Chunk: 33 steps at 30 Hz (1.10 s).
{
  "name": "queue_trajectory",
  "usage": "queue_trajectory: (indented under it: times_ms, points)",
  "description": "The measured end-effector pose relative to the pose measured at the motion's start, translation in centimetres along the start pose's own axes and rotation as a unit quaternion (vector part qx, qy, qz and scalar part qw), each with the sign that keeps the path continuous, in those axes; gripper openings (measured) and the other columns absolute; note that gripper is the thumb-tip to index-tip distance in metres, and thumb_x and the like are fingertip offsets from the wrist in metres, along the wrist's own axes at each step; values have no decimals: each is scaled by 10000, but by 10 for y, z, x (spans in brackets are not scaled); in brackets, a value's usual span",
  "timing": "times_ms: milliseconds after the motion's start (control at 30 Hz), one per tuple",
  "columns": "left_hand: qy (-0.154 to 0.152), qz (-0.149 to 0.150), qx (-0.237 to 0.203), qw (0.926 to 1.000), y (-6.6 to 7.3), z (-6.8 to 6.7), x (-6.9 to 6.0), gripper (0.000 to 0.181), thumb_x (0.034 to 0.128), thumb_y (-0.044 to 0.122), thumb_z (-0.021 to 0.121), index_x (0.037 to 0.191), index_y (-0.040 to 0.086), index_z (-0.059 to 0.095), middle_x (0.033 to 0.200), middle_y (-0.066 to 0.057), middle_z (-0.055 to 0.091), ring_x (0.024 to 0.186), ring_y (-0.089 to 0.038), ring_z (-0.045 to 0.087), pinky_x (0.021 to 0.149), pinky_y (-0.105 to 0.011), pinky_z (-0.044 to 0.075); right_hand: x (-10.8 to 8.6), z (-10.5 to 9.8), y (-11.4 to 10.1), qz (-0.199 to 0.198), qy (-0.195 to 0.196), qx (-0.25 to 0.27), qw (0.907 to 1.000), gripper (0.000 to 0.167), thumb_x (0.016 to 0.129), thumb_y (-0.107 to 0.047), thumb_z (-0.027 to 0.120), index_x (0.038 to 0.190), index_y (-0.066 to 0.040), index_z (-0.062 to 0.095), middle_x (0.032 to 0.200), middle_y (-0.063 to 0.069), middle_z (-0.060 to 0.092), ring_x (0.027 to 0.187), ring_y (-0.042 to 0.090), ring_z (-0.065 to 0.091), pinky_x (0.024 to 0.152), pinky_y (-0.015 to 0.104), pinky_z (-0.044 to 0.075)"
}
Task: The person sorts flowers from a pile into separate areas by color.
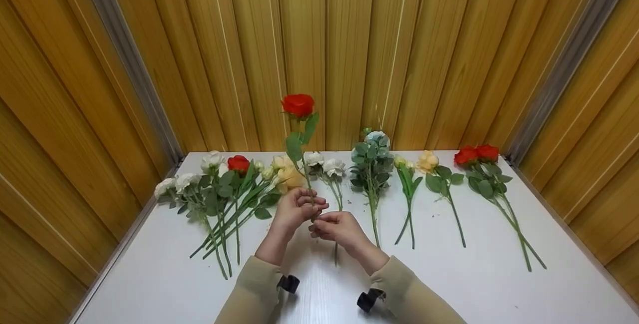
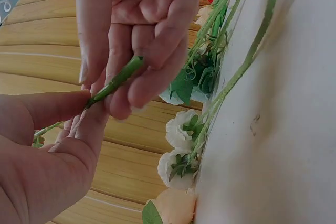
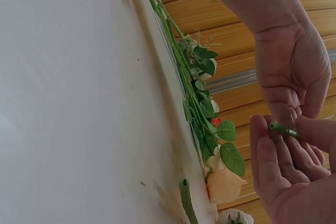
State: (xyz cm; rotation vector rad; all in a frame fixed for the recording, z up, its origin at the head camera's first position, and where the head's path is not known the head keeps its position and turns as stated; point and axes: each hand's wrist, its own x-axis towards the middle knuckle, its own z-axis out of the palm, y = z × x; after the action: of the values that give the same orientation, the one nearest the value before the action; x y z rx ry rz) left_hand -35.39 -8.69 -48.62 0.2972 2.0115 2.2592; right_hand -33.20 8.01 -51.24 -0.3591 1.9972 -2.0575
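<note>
An upright red rose stands above the table in both hands, its bloom in front of the wood wall. My left hand pinches its green stem between thumb and fingers. Just below, my right hand has its thumb and curled fingers at the lower end of that stem. In the left wrist view the cut stem end pokes out past the left thumb, across the right fingers. The right wrist view shows the stem tip by the right thumb. White flowers lie just behind the hands.
On the white table, left, lies a group with white flowers, another red rose and peach flowers. Rightward lie a pale blue bunch, yellowish buds, a peach rose and red roses.
</note>
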Motion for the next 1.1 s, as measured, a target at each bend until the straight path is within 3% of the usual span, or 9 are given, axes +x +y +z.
queue_trajectory:
  times_ms: [200,433,533,700,800,867,967,1100]
  points:
    - [-35,-2,180,9998,-3,7,-1,330,904,-138,591,1220,-88,507,1149,-284,718,1046,-303,758,823,-313,630,1,1,4,-31,246,22,9997,255,974,-6,664,1074,228,649,813,67,768,678,86,723,692,234,621]
    - [-32,56,299,9995,-4,8,-1,345,890,-138,600,1224,-102,521,1148,-291,719,1017,-273,761,822,-306,629,3,-1,4,-182,188,40,9996,92,950,79,645,969,169,643,796,19,725,711,117,732,714,306,646]
    - [-46,7,383,9993,-2,6,-1,370,894,-111,628,1252,-113,537,1161,-293,716,1012,-253,756,841,-312,628,4,-4,5,-233,208,-178,9994,105,947,75,655,979,175,644,800,43,737,713,121,734,709,304,645]
    - [-59,-111,654,9978,3,-1,0,415,932,-47,659,1322,-126,545,1216,-307,699,1103,-333,735,914,-365,619,1,-13,0,-276,313,-698,9967,167,956,25,675,1024,177,666,836,161,769,671,103,726,679,288,628]
    - [201,-179,1010,9945,5,-8,2,363,955,-15,666,1297,-106,587,1193,-287,714,1102,-346,737,916,-395,620,0,-23,-1,-242,377,-843,9954,195,961,1,681,1049,175,670,876,187,775,676,98,728,694,299,630]
    - [496,-259,1326,9896,8,-15,3,311,965,8,669,1256,-92,622,1154,-266,727,1062,-331,748,901,-396,624,0,-31,1,-186,445,-924,9946,201,962,-11,685,1062,163,676,880,160,780,682,97,731,705,293,634]
    - [985,-389,1916,9758,11,-31,4,266,973,35,665,1213,-80,654,1098,-235,735,993,-294,751,837,-363,630,-4,-43,-1,-89,548,-1053,9929,199,966,-10,679,1072,158,676,876,140,780,694,102,735,732,322,643]
    - [1520,-578,2874,9439,14,-63,2,279,995,88,626,1220,-72,660,1094,-224,714,972,-304,718,790,-371,595,-11,-64,-7,23,672,-1200,9905,209,977,-25,671,1096,146,675,879,125,778,710,108,735,750,354,644]
